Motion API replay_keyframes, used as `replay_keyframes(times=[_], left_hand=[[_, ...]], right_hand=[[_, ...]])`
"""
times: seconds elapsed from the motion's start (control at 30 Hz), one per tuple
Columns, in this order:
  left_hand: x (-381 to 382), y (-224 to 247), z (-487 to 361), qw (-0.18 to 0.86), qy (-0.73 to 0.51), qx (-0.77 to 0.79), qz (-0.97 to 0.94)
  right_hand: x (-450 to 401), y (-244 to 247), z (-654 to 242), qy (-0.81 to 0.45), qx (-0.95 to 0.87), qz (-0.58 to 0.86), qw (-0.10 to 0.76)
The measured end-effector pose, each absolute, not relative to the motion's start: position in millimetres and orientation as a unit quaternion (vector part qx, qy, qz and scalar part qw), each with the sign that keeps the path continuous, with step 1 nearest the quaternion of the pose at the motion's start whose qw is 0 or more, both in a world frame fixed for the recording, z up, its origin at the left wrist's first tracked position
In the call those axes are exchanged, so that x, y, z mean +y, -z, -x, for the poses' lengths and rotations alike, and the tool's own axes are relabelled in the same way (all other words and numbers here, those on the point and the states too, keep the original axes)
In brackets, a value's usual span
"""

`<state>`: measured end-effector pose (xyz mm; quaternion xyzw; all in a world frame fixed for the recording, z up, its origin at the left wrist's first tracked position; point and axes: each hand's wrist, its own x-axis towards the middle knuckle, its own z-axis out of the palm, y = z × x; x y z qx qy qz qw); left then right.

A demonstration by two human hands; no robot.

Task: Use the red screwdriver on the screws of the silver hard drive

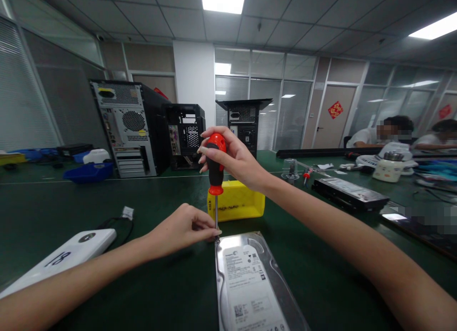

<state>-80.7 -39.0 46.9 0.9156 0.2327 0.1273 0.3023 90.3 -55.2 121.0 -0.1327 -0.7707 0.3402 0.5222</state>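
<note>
A silver hard drive point(246, 278) with a white label lies flat on the green table in front of me. My right hand point(232, 152) is wrapped round the red and black handle of a screwdriver point(215, 171), held upright with its shaft pointing down. The tip meets the drive's far left corner. There my left hand point(189, 228) pinches the lower end of the shaft between thumb and fingers; whether a screw is under the tip is hidden. Just behind stands a yellow bin point(246, 202) with several small dark screws inside.
At the back stand computer cases point(132, 121). A white device marked 18 point(71, 255) with a cable lies left, near a blue tray point(89, 172). On the right are another drive point(350, 193), a small red screwdriver point(306, 177), and a cream jar point(388, 169). Two people sit far right.
</note>
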Motion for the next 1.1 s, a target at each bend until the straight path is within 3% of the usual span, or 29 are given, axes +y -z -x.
replay_keyframes(times=[0.43,0.8,1.1], left_hand=[[-38.0,-49.6,81.0,0.328,-0.108,0.222,-0.912],[-27.8,-49.3,85.2,0.401,-0.079,0.210,-0.888],[-30.7,-48.7,84.7,0.390,-0.082,0.207,-0.893]], right_hand=[[-51.7,-120.0,-92.1,-0.409,-0.762,0.119,0.488],[-56.8,-119.0,-91.8,-0.386,-0.767,0.142,0.492],[-52.0,-118.1,-90.4,-0.384,-0.767,0.135,0.496]])
